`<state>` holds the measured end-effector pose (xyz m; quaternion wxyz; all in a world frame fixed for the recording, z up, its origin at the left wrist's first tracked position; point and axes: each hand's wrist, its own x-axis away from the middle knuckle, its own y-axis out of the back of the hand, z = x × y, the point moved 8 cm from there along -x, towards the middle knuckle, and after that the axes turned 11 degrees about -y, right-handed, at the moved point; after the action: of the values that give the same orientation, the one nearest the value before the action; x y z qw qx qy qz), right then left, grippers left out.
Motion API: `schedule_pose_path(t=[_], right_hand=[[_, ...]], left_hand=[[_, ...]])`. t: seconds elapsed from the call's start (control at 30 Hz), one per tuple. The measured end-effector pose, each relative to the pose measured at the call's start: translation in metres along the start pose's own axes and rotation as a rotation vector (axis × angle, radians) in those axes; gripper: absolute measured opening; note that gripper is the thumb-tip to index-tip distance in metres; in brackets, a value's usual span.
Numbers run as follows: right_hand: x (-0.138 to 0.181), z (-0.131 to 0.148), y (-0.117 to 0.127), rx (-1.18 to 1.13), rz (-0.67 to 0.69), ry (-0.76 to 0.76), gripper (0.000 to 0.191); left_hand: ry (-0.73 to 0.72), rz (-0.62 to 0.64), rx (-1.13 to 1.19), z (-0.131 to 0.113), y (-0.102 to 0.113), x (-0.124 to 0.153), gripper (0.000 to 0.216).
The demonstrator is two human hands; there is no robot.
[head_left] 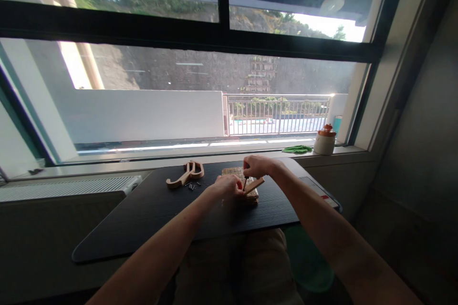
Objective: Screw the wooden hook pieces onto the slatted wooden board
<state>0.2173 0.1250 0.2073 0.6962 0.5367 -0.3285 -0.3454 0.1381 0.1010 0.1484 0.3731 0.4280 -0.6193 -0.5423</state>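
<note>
A stack of flat wooden pieces [239, 172] lies on a dark table [150, 209] under a window. My left hand [229, 186] is closed on a small wooden strip [255, 185] resting on the stack. Just above it, my right hand [258, 166] is closed round a small dark tool [245, 183] held upright, its tip down at the strip. To the left on the table lie curved wooden hook-shaped parts [186, 174], with several small dark screws [192, 185] beside them.
A white jar with an orange top [325, 141] and a green cloth [296, 149] sit on the windowsill at right. A white radiator [67, 186] runs along the left below the sill. A flat device [318, 190] lies at the table's right edge.
</note>
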Motion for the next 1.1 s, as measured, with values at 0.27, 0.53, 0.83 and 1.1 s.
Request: schedule_pose_path(t=[0.27, 0.53, 0.83, 1.1], right_hand=[[-0.002, -0.004, -0.007, -0.044, 0.09, -0.002, 0.028], [-0.004, -0.007, -0.006, 0.005, 0.103, -0.028, 0.036], [-0.003, -0.008, 0.002, 0.069, 0.019, -0.115, 0.037], [-0.003, 0.002, -0.001, -0.012, 0.001, -0.022, 0.03]], left_hand=[[0.02, 0.009, -0.009, -0.001, 0.001, 0.001, 0.031], [0.023, 0.019, -0.012, 0.0, -0.001, 0.0, 0.035], [0.023, 0.016, -0.001, 0.001, 0.0, 0.0, 0.03], [0.001, -0.016, -0.007, 0.004, -0.003, -0.001, 0.029]])
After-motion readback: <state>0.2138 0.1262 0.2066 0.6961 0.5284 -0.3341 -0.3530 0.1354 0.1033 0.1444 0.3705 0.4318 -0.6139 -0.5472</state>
